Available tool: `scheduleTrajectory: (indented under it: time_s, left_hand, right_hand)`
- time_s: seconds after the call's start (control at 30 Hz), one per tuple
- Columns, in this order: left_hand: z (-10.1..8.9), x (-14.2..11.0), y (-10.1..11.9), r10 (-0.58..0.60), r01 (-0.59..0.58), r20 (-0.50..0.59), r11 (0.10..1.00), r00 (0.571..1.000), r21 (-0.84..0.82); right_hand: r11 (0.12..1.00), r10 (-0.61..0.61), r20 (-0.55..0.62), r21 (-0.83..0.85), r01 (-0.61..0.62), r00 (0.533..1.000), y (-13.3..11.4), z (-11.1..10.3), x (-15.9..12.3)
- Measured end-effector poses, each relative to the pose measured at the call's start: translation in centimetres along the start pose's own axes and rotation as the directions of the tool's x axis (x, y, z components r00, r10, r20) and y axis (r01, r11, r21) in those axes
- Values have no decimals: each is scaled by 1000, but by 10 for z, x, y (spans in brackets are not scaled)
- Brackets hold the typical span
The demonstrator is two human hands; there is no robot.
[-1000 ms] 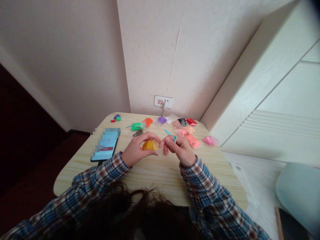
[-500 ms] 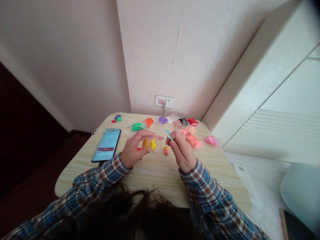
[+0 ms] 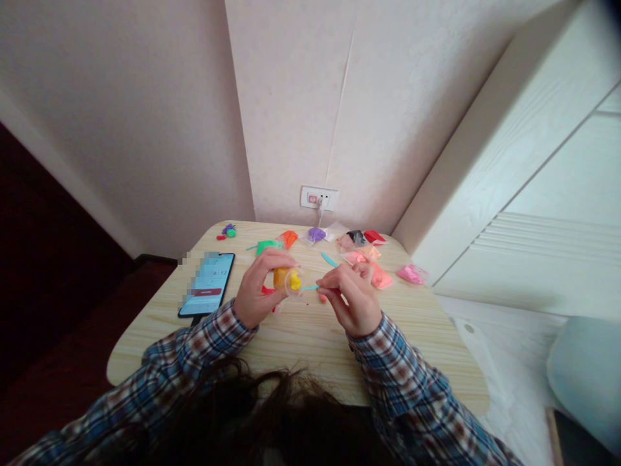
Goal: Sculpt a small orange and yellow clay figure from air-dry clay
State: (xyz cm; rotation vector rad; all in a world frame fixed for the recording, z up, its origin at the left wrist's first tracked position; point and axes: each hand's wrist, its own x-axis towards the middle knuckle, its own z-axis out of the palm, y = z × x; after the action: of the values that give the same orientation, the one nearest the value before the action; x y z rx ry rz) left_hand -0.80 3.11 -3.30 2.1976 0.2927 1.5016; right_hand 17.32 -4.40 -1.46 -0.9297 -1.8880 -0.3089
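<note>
A pale, wood-grained table with rounded corners carries a phone with its screen lit on the left. Small purple, green and red pieces lie near the far left corner. Green, orange, purple, black, red and pink packets lie towards the far and right edges.

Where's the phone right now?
In the head view, the phone lies on the left side of the table, left of the left hand.
</note>
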Motion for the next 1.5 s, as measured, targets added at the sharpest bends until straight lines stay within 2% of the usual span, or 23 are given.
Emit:
scheduleTrajectory:
  time_s: [0.3,1.0,1.5]
  left_hand:
    - [2,-3,0,2,-2,-8,1000,1000,13]
    - [4,-3,4,25,-23,-45,999,999,34]
    - [4,-4,5,21,-19,-34,999,999,47]
  right_hand:
    - [996,70,-20,-46,-71,997,-4,0,-1]
    - [997,65,-14,-30,-66,998,-8,-3,0]
    - [998,13,6,-59,-13,1000,-6,-4,1]
